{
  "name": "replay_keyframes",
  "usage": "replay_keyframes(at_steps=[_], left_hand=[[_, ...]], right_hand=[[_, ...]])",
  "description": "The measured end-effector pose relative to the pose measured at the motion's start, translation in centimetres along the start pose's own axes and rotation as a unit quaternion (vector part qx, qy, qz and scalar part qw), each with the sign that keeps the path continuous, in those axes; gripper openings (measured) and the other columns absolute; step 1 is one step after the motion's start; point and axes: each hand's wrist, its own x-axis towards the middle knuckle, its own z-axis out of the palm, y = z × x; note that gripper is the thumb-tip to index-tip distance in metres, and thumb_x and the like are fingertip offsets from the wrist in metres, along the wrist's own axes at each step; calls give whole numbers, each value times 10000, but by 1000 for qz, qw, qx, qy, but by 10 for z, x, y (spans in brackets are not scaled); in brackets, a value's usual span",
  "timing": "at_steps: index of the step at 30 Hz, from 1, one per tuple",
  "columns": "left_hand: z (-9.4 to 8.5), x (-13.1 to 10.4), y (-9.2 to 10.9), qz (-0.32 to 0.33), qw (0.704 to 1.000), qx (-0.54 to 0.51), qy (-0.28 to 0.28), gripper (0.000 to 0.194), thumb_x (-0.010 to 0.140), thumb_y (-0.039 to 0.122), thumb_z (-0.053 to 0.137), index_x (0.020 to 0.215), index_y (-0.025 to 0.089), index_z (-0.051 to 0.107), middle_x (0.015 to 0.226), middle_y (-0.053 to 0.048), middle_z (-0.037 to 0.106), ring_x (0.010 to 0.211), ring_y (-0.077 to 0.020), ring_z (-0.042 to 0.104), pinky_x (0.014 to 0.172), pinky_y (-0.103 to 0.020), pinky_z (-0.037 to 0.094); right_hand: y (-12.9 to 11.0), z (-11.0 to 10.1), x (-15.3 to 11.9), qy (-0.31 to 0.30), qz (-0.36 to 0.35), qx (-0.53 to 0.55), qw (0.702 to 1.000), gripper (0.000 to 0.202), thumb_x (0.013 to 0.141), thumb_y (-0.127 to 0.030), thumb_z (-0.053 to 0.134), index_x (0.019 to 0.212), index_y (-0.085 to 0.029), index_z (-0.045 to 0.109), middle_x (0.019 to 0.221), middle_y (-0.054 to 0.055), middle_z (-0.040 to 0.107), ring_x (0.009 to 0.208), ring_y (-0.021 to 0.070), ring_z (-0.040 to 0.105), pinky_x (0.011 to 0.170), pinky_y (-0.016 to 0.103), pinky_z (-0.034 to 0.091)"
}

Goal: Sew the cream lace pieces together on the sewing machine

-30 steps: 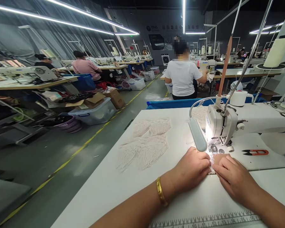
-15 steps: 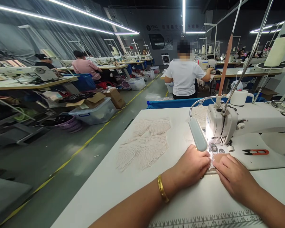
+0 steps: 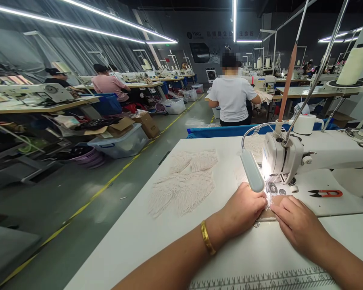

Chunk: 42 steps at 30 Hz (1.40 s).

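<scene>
Fabric (image 3: 280, 199) between hands (image 3: 248, 207) (image 3: 299, 221), near bed edge (image 3: 345, 213); room leftward.

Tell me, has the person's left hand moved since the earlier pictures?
Yes, slightly: judged against the lamp, which stays put, the left hand has shifted forward, away from the wearer.

The left hand (image 3: 248, 207) and right hand (image 3: 298, 221) rest on cloth (image 3: 266, 215) by the lit machine (image 3: 290, 155); snips (image 3: 335, 193) lie right, lace (image 3: 181, 189) left, and ahead a person in white (image 3: 233, 98) faces away.
</scene>
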Motion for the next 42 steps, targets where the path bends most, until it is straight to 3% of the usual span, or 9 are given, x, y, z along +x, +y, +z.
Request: replay_keyframes(at_steps=[12, 16, 21, 29, 38, 42], left_hand=[[2, -1, -3, 13, 1000, 2, 14, 274, 983, 84, 459, 901, 187, 699, 869, -63, 682, 851, -198, 620, 785, -342, 477], [1, 2, -3, 15, 1000, 3, 17, 276, 992, 93, 447, 895, 182, 690, 870, -68, 685, 858, -203, 623, 798, -352, 485], [0, 2, -1, 11, 1000, 9, 14, 266, 1010, 111, 456, 898, 179, 687, 871, -64, 681, 860, -199, 617, 812, -349, 476], [1, 3, 1, 28, 999, 28, 21, 303, 1031, 128, 407, 974, 170, 702, 867, -76, 672, 843, -203, 601, 829, -373, 485], [2, 4, 6, 38, 998, 57, 7, 267, 998, 77, 453, 818, 165, 631, 844, -64, 644, 831, -198, 563, 841, -379, 474], [2, 3, 9, 33, 998, 61, 7, 257, 975, 61, 453, 815, 163, 626, 865, -77, 655, 818, -201, 562, 794, -372, 486]], right_hand=[[4, 4, -1, 3, 8, -14, 1000, 267, 969, -33, 423, 869, -196, 610, 781, 27, 516, 735, 203, 423, 663, 323, 344], [7, 6, 0, 4, 9, -16, 1000, 274, 981, -46, 418, 953, -192, 648, 805, 35, 553, 754, 207, 457, 671, 328, 366], [7, 4, 1, -3, 8, -25, 1000, 281, 994, -66, 411, 919, -197, 649, 788, 35, 551, 731, 204, 470, 657, 332, 383], [7, 3, 1, -10, 9, -21, 1000, 301, 1007, -82, 400, 1087, -193, 668, 801, 44, 588, 739, 212, 503, 648, 337, 423], [5, 2, 2, -1, 29, 3, 1000, 277, 1035, -107, 412, 1179, -209, 625, 979, 81, 681, 851, 237, 597, 699, 362, 475], [5, 4, 2, -4, 35, -9, 999, 284, 1033, -117, 398, 1153, -221, 634, 944, 73, 665, 814, 233, 588, 663, 348, 469]])
